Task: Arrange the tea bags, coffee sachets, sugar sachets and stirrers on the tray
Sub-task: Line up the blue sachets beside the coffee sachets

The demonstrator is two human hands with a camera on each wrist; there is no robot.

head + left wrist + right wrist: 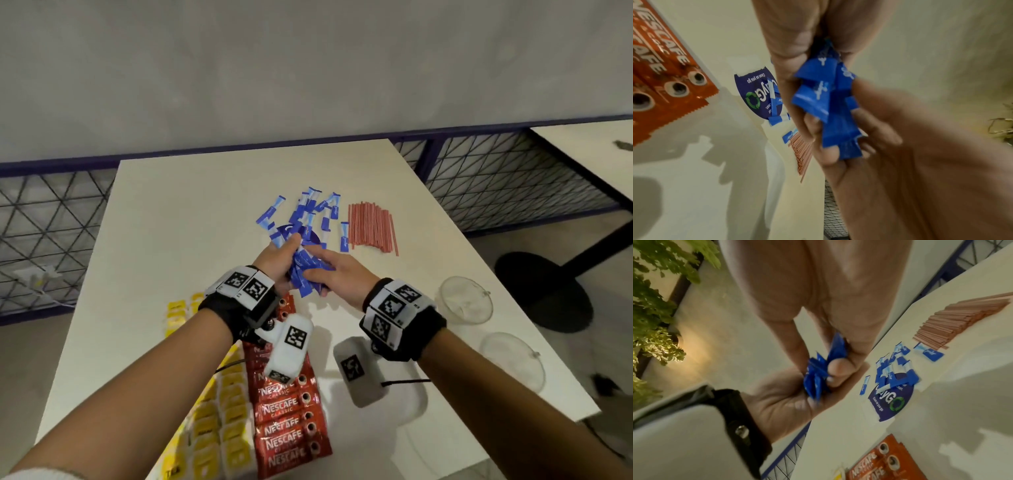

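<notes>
Bare table (191, 219) lies open left of the scattered sugar sachets (301, 216). Stirrers (371, 224) crowd their right side. Nearer, coffee sachets (287, 421) and tea bags (219, 411) fill the left, two clear plastic bowls (466, 299) the right.

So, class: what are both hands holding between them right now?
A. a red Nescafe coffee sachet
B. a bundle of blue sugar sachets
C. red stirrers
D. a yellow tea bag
B: the left hand and right hand together grip a bundle of blue sugar sachets; the red stirrers lie untouched on the table.
</notes>
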